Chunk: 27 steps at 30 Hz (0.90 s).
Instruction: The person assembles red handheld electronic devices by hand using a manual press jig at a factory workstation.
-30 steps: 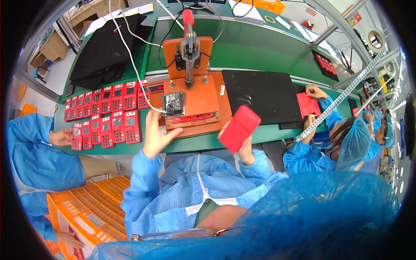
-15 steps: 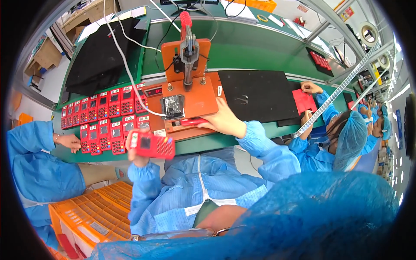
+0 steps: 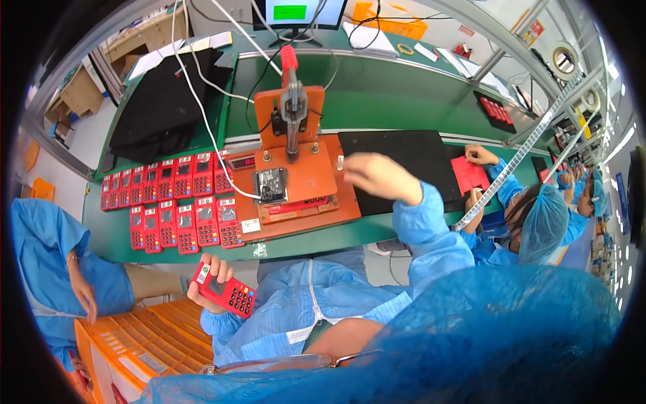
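Left hand (image 3: 217, 267): a red, rectangular plastic keypad handset (image 3: 225, 290) is gripped between thumb and fingers, having been lowered past the near edge of the green surface (image 3: 377, 225). Keypad face is turned up; the long axis is slanted, screen end to upper left, keys to lower right. The right hand (image 3: 383, 176), apparently empty, fingers loosely extended, has been withdrawn from the orange-plated clamp fixture (image 3: 313, 168); a second red handset (image 3: 296, 207) is judged loaded there.

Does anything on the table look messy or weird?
Just one thing: the black sheets at the back left look askew, because their edges and corners don't line up. The red devices lie in two fairly neat rows, and I see nothing spilled.
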Motion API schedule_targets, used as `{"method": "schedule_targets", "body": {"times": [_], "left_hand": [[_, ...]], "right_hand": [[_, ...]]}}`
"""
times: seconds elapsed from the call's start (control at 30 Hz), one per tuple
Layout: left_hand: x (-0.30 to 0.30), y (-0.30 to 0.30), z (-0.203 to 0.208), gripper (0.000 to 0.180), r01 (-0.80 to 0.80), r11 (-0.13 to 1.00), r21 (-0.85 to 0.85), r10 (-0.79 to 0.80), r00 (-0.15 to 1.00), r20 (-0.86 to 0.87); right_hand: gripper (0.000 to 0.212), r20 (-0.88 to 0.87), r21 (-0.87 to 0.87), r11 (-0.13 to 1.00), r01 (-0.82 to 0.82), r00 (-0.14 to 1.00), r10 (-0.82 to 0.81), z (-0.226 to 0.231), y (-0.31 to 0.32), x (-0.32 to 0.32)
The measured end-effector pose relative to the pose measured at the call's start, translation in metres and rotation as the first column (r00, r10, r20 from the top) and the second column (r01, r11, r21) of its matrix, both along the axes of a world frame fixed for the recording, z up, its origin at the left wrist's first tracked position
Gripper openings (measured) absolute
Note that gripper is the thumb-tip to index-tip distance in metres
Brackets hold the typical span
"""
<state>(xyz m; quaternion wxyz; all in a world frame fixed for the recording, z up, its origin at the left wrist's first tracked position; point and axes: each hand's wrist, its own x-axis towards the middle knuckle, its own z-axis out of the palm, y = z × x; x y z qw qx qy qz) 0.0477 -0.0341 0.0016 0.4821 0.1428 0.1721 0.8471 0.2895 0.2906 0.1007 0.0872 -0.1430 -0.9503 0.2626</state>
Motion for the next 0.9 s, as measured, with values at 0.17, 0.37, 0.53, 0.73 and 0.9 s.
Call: {"method": "schedule_targets", "body": {"times": [0.17, 0.37, 0.53, 0.73, 0.9], "left_hand": [[0.018, 0.081, 0.049, 0.049, 0.307, 0.950, 0.063, -0.287, 0.933, -0.214], [0.028, 0.091, 0.085, 0.054, 0.257, 0.963, 0.078, -0.213, 0.908, -0.362], [0.020, 0.108, 0.133, 0.057, -0.030, 0.958, 0.286, 0.215, 0.735, -0.643], [0.071, 0.175, 0.210, 0.064, 0.095, 0.874, 0.476, 0.438, -0.576, -0.690], [0.064, 0.204, 0.193, 0.050, 0.139, 0.976, 0.166, 0.210, -0.426, -0.880]], "right_hand": [[0.058, -0.507, -0.322, 0.946, 0.043, 0.836, -0.211, 0.079, 0.034, -0.086], [0.028, -0.800, -0.065, 0.957, -0.282, 0.588, 0.119, 0.090, -0.020, -0.103], [0.070, -0.614, 0.308, 0.928, -0.208, 0.702, 0.361, 0.034, -0.060, -0.048], [0.066, -0.775, -0.151, 0.958, -0.245, 0.631, 0.039, 0.012, -0.086, -0.054], [0.045, -0.529, -0.701, 0.706, -0.103, 0.739, -0.417, -0.034, -0.055, 0.024]]}}
